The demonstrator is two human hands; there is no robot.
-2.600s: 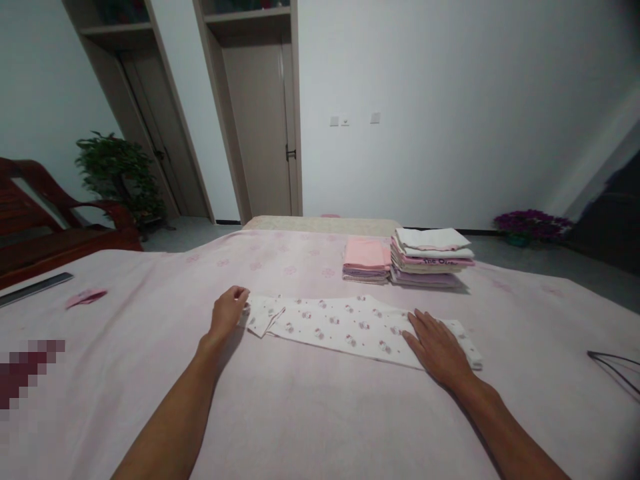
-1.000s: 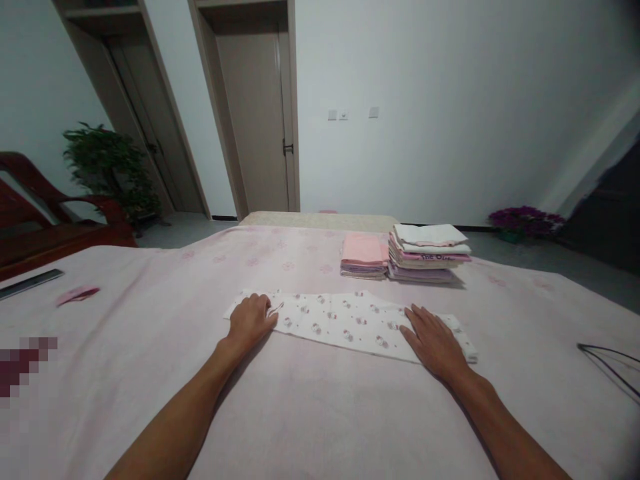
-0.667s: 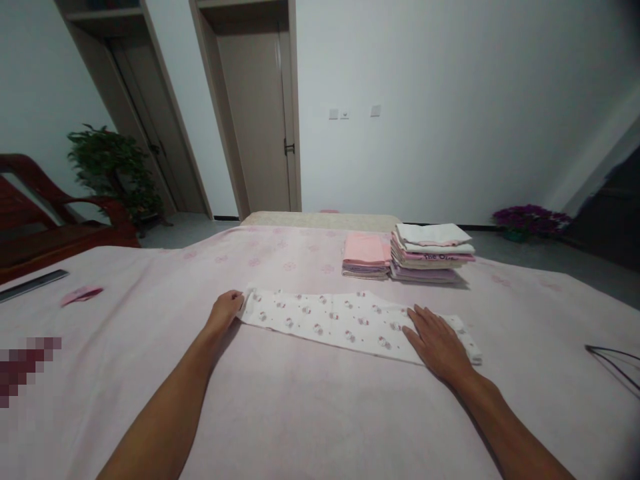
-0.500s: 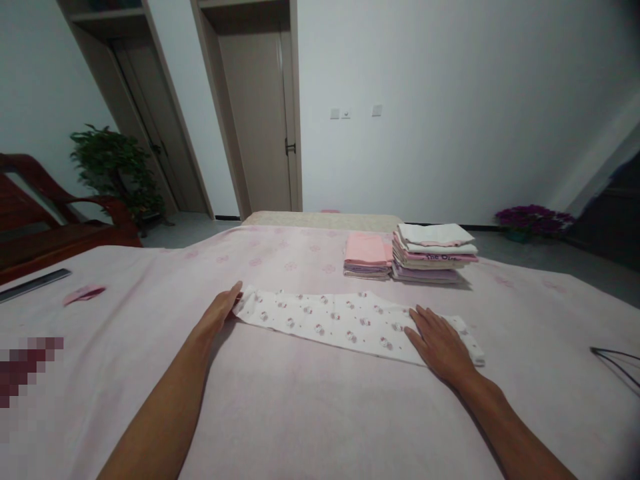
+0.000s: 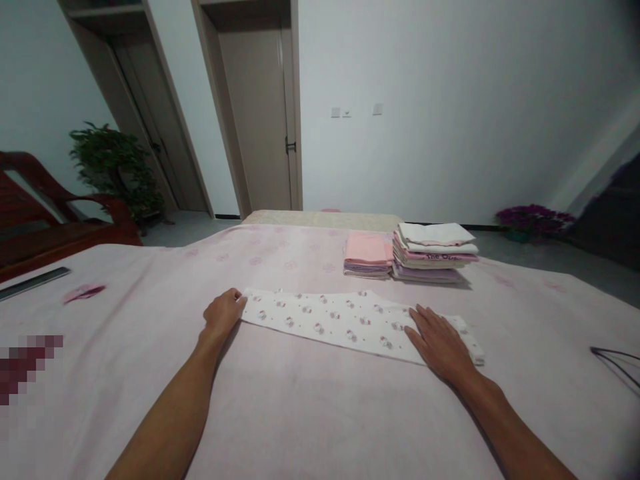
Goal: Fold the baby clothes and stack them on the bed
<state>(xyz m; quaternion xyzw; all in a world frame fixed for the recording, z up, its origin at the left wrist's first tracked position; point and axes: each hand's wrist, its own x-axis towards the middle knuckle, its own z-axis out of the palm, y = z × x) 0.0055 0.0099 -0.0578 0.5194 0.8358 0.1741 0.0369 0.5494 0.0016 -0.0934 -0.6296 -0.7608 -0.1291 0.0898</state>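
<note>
White patterned trousers (image 5: 320, 320), folded lengthwise into a long strip, lie flat across the pink sheet (image 5: 300, 413). My left hand (image 5: 223, 311) pinches the narrow left end of the trousers between thumb and fingers. On the wider right part my right hand (image 5: 443, 340) lies flat, fingers stretched out. Beyond the trousers stand a smaller folded stack with a pink cloth (image 5: 369, 249) on top and, right beside it, a taller stack of folded clothes (image 5: 434, 253) topped by a white piece.
A small pink item (image 5: 85, 293) and a dark flat bar (image 5: 35, 283) lie at the left. At the right edge is a thin black wire frame (image 5: 615, 360). A wooden bench (image 5: 65, 213), a green plant (image 5: 115, 167) and purple flowers (image 5: 534, 219) stand around the sheet.
My left hand has closed around the left end of the trousers, its fingers drawn in from a more outstretched pose. My right hand and the trousers stay in place.
</note>
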